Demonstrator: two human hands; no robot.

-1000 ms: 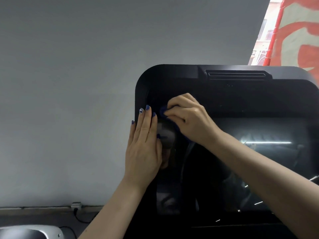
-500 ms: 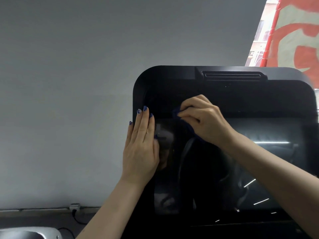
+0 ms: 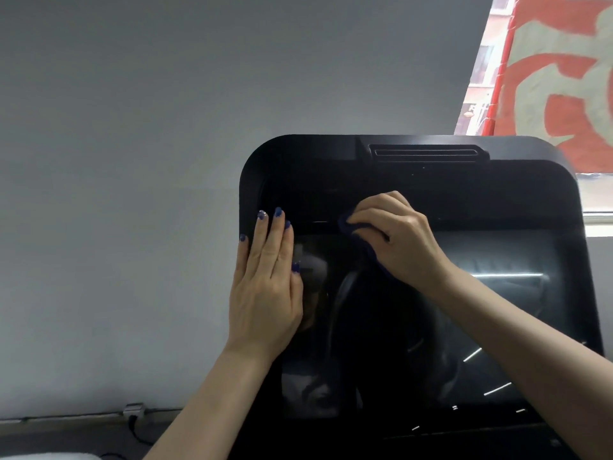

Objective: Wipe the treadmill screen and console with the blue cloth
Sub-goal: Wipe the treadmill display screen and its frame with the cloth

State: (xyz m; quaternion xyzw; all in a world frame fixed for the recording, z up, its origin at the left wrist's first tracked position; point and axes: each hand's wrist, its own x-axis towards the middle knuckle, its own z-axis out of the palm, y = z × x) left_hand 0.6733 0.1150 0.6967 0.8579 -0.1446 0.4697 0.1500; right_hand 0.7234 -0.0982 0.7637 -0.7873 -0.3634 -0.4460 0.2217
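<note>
I judge the step in hand to be wiping the upper band of the treadmill screen, so I would keep the blue cloth pressed flat against the glass and carry it in long overlapping passes toward three o'clock, then drop a row toward six o'clock; short dabs would likely leave streaks on a surface this glossy, and I would not press hard enough to rock the console; my right hand has its fingers curled round the bunched cloth, which peeks out at the fingertips at nine o'clock of the hand and again below the palm, touching the glass just under the console's top bezel; my left hand lies flat with straight fingers together, gripping nothing, resting on the screen's edge at nine o'clock of the console, fingertips pointing to twelve o'clock, bracing the panel; the two hands sit near each other but apart; a slotted vent runs along the console's top at twelve o'clock, not yet reached.
</note>
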